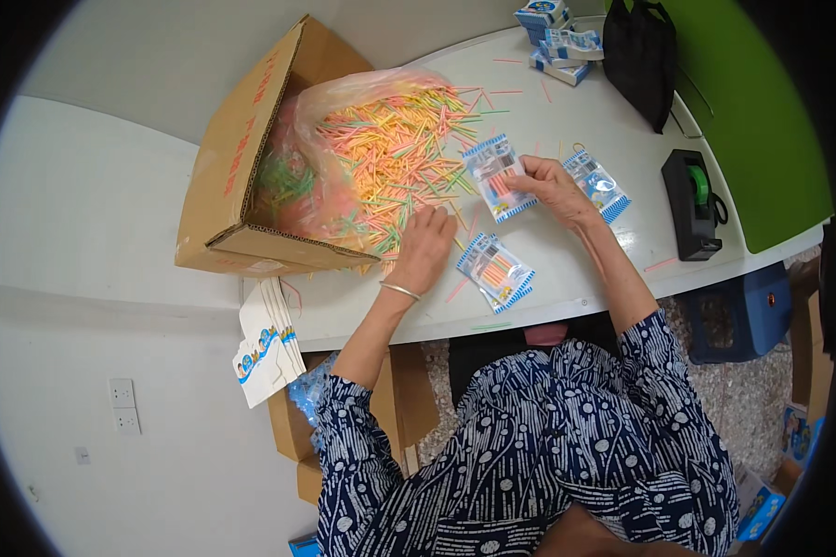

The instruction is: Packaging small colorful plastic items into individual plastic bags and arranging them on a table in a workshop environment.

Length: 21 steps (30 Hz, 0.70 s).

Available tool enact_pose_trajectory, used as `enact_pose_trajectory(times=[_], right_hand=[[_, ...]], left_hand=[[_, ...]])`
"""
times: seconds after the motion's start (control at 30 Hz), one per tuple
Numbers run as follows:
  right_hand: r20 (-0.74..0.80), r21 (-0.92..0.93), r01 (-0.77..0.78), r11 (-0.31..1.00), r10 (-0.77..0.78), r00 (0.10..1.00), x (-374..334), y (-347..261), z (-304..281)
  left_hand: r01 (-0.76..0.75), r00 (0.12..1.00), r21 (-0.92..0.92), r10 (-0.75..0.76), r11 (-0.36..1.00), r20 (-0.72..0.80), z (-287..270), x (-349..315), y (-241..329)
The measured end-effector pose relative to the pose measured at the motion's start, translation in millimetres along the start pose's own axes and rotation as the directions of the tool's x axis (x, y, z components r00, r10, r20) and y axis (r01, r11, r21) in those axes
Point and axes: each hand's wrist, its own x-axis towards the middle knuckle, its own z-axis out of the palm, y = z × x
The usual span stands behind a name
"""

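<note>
Pinched in my right hand (559,193) is a small clear packet (495,178) with blue striped ends and several pink-orange sticks inside. My left hand (424,246) rests at the near edge of a heap of thin pink, yellow and green sticks (390,148), its fingers curled down. What those fingertips hold, if anything, is hidden. The heap spills onto the table from a clear plastic bag (372,84) in a tipped cardboard box (241,148). Between my hands, closer to me, lies another filled packet (495,271). One more packet (596,186) lies beyond my right wrist, partly covered.
A black tape dispenser (692,204) with green tape stands at the right. Toward the back are a black bag (641,56) and stacked blue-white boxes (562,42). Flat white cartons (269,339) hang over the table's left front edge, above an open cardboard box (293,422).
</note>
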Motion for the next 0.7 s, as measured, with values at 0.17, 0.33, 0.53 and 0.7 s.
enact_pose_trajectory(times=[0.17, 0.33, 0.53, 0.7], right_hand=[[0.021, 0.030, -0.050, 0.998, 0.049, 0.999, -6, -4, 10], [0.004, 0.007, -0.049, 0.999, 0.049, 0.999, -9, -2, 7], [0.004, 0.002, -0.053, 0.999, 0.053, 0.999, -6, 6, 6], [0.009, -0.011, -0.105, 0.994, 0.105, 0.994, -6, 12, 3]], left_hand=[[-0.032, 0.995, 0.186, 0.013, 0.982, 0.102, 9, 0, 9], [0.048, 0.995, 0.165, -0.060, 0.985, 0.073, 15, 7, 3], [0.235, 0.960, -0.152, -0.254, 0.960, -0.118, 19, 1, -24], [0.392, 0.827, -0.701, -0.562, 0.596, -0.014, -19, 25, -35]])
